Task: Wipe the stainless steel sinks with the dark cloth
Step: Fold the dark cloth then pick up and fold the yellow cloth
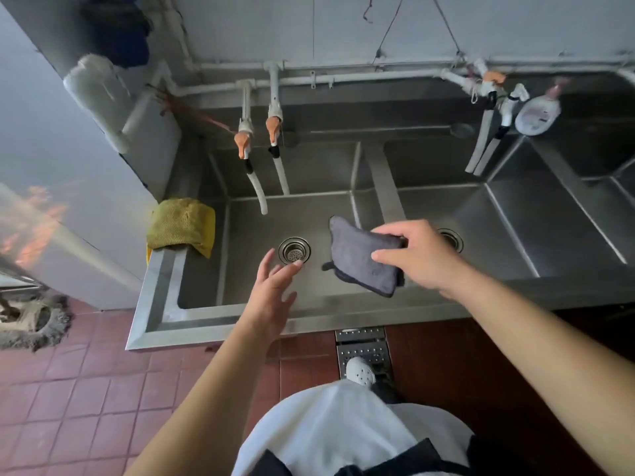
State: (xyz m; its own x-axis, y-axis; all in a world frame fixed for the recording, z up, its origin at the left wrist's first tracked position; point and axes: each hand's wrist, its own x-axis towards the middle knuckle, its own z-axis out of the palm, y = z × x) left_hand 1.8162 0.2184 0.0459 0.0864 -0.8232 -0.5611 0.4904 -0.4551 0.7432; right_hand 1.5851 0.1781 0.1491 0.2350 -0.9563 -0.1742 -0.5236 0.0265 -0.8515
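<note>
Right hand (417,257) grip pinching dark cloth (364,257) over sink (240,214); left hand (271,286) grip wide.

Brushed, dull-sheened steel sinks (508,214); soft matt dark cloth (364,257); coarse-woven yellow rag (180,223); matt red floor tiles (86,389)

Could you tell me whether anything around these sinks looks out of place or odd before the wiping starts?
Mostly tidy. A white bottle lies tilted on the ledge behind the sinks instead of standing upright. A yellow cloth is draped over the left sink's rim. The right hand holds the dark cloth above the basin; the left hand is open.
</note>
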